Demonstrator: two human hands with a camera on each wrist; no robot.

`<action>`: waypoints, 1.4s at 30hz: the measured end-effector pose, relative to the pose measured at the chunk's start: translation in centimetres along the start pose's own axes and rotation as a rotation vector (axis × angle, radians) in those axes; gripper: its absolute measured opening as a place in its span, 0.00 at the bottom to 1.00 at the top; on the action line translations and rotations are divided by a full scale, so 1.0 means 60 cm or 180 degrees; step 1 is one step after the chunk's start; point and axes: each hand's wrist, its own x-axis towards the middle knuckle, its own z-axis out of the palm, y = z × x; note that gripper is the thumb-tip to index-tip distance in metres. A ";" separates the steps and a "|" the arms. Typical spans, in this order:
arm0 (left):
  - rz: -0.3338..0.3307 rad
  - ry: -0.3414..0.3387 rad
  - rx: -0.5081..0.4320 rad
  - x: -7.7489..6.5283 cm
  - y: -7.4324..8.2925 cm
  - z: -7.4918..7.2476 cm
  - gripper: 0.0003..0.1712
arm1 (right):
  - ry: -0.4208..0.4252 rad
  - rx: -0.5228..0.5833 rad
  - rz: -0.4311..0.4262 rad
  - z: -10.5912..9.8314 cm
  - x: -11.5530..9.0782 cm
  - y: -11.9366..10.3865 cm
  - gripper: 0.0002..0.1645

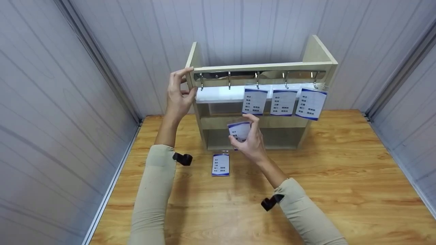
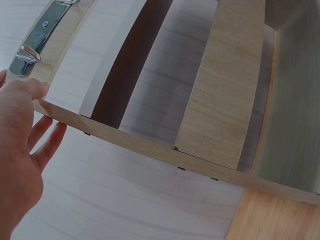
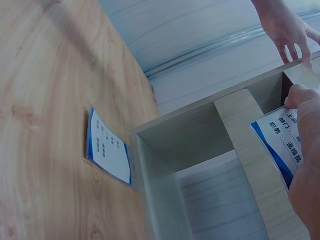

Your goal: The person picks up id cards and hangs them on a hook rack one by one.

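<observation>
- left hand point(image 1: 177, 96) grips the upper left corner of the wooden rack point(image 1: 316, 51): thumb on the front face by the top rail, fingers curled round the side panel; the left wrist view shows the same hold on the panel edge.
- right hand point(image 1: 250, 139) holds a badge card point(image 1: 239, 131) in front of the rack's middle opening, pinched between thumb and fingers, card roughly upright, blue band along its edges; its far part is hidden by the fingers.
- rack stands at the back edge of the desk point(image 1: 357, 177), about mid-width, against the wall.
- metal hook strip point(image 1: 259, 75) runs under the top rail, five hooks visible.
- three cards point(image 1: 283, 102) hang side by side from the three right-hand hooks; the rightmost tilts a little.
- the two left-hand hooks carry nothing.
- one more card point(image 1: 220, 164) lies flat on the desk just in front of the rack's left foot, between the two forearms; in the right wrist view it lies just beside the rack's base, cannot tell if touching.
- both forearms in beige sleeves point(image 1: 153, 190), a black clip at each wrist.
- printed text on the cards too small to read.
</observation>
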 end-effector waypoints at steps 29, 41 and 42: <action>-0.0027 -0.0036 0.0016 -0.006 0.001 0.000 0.32 | 0.0182 0.0334 -0.0213 0.006 0.054 -0.055 0.52; 0.0013 -0.0020 -0.0011 -0.002 0.000 -0.001 0.32 | 0.0197 0.0310 -0.0316 0.007 0.091 -0.076 0.51; 0.0017 -0.0019 -0.0014 -0.002 0.001 -0.001 0.32 | 0.0189 0.0310 -0.0300 0.007 0.094 -0.077 0.51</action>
